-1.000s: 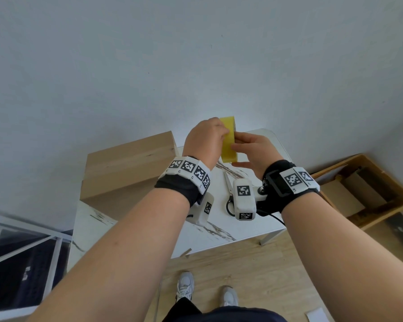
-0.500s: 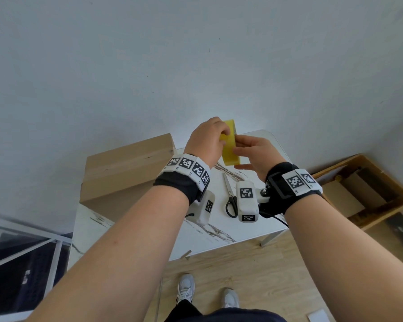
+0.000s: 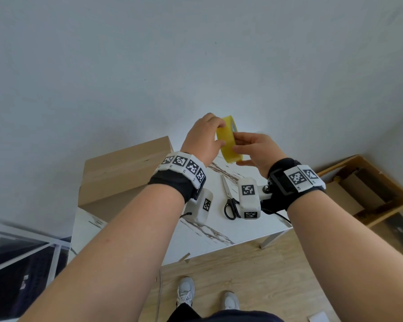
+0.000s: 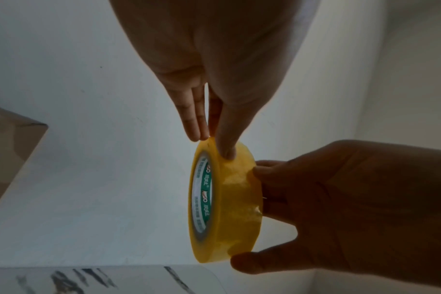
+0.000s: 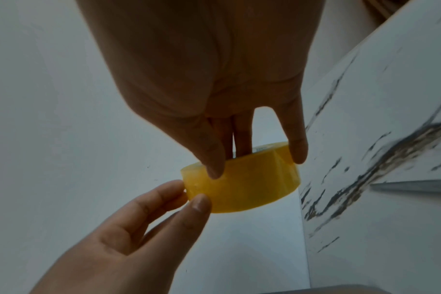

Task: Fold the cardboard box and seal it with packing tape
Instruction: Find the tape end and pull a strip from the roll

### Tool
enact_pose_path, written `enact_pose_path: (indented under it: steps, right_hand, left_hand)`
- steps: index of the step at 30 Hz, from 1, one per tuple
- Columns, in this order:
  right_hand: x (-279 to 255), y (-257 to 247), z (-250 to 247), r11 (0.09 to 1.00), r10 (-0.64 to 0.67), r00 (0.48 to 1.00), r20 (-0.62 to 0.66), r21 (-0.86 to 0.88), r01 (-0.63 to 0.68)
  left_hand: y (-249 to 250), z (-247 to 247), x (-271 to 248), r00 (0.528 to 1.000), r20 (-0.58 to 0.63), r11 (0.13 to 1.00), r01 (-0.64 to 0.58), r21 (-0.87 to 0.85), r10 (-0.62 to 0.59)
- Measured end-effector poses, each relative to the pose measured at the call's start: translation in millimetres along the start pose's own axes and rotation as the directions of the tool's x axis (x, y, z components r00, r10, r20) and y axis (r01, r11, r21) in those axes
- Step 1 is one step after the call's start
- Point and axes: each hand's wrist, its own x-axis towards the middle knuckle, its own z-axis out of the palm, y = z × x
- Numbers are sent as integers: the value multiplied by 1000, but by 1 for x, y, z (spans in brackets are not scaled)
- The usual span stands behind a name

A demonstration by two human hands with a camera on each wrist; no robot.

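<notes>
A yellow packing tape roll [image 3: 228, 145] is held in the air above the table, between both hands. My left hand [image 3: 215, 133] pinches the roll's upper rim with thumb and fingers [image 4: 224, 151]. My right hand [image 3: 239, 149] grips the roll from the other side, with fingers over the top and the thumb under it [image 5: 214, 165]. In the right wrist view the left thumb and forefinger [image 5: 196, 202] nip the edge of the tape roll [image 5: 247, 183]. The closed cardboard box [image 3: 123, 168] stands on the table at the left, behind my left wrist.
Black-handled scissors [image 3: 229, 201] lie on the white marble-patterned table [image 3: 219, 231] below my hands. A wooden crate [image 3: 363, 189] with cardboard pieces sits on the floor at the right. A white frame [image 3: 21, 249] stands at the lower left. A plain wall rises behind.
The tape roll has turned in my hands from edge-on to tilted, so its side face shows. My right wrist has shifted right, uncovering the scissors.
</notes>
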Motion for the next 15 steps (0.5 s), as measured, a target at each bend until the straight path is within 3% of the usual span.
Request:
enact_pose_path:
  steps: [15]
  right_hand:
    - [-2,6,4,999,33,999,1,21,-33]
  left_hand:
    - [3,4,-9,1000,-7,999,2,35,-2]
